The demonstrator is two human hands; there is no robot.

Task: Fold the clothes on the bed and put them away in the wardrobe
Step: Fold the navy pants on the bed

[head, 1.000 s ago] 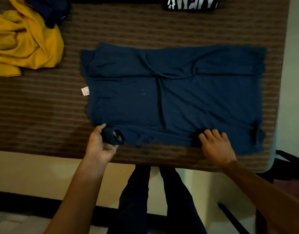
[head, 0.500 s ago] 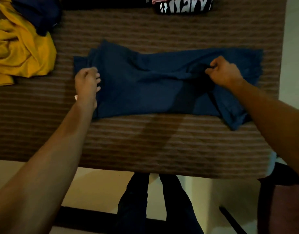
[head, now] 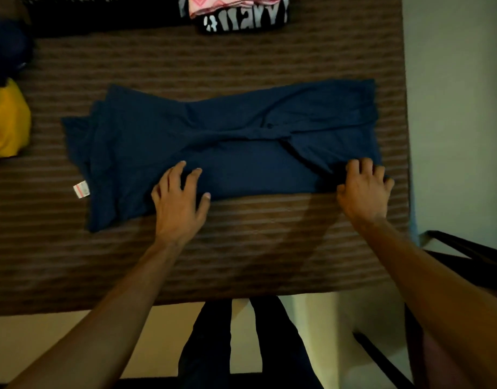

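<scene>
A navy blue shirt (head: 241, 141) lies folded lengthwise into a long band on the brown striped bed (head: 241, 248), with a white care label (head: 81, 189) sticking out at its left end. My left hand (head: 179, 203) rests flat on the shirt's near edge, fingers spread. My right hand (head: 365, 189) presses on the near right corner, its fingers bent over the cloth. Whether they pinch the fabric is not visible.
A yellow garment (head: 5, 122) lies at the left edge with a dark blue one (head: 5, 49) behind it. A folded stack with pink and black-and-white clothes (head: 238, 12) sits at the bed's far side. A wall stands to the right, a dark frame (head: 466, 254) below it.
The near half of the shirt was carried up and over the far half. Both hands then came back from the far edge to the new near edge and now press it down.
</scene>
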